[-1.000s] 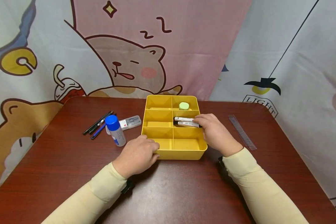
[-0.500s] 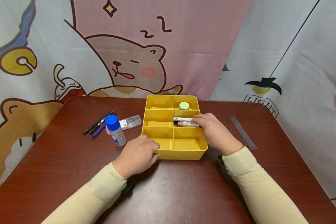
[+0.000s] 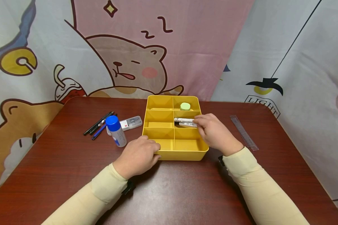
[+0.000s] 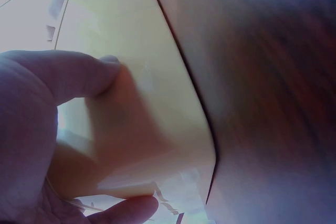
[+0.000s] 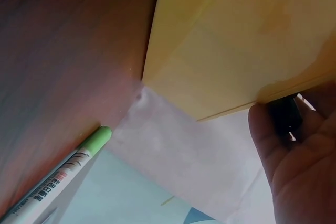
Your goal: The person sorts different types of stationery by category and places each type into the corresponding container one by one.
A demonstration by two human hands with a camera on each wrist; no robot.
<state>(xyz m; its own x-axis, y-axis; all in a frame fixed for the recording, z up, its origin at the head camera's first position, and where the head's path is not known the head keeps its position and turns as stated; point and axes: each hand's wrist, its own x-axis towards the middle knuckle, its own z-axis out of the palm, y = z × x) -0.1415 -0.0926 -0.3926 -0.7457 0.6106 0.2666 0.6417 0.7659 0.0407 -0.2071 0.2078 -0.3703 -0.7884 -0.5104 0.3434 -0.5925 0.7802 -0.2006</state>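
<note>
A yellow organizer box (image 3: pixel 183 155) with several compartments stands mid-table. My left hand (image 3: pixel 138 155) grips its front left corner, its thumb against the outer front wall in the left wrist view. Two white markers (image 3: pixel 184 122) lie side by side in the middle right compartment. Over the right wall reaches my right hand (image 3: pixel 217 132), its fingers and thumb at the markers' right ends. In the right wrist view a black marker end (image 5: pixel 286 114) shows between its thumb and fingers. Whether it holds one marker or both is hidden.
A light green block (image 3: pixel 185 106) sits in the back right compartment. Left of the box are a blue-capped bottle (image 3: pixel 116 132), a clear case (image 3: pixel 132 122) and several pens (image 3: pixel 98 125). A clear ruler (image 3: pixel 243 132) lies right. The right wrist view shows a green-tipped marker (image 5: pixel 60 182).
My right thumb has come in over the box's right wall and covers the near marker's right end. The left hand and the box stay put.
</note>
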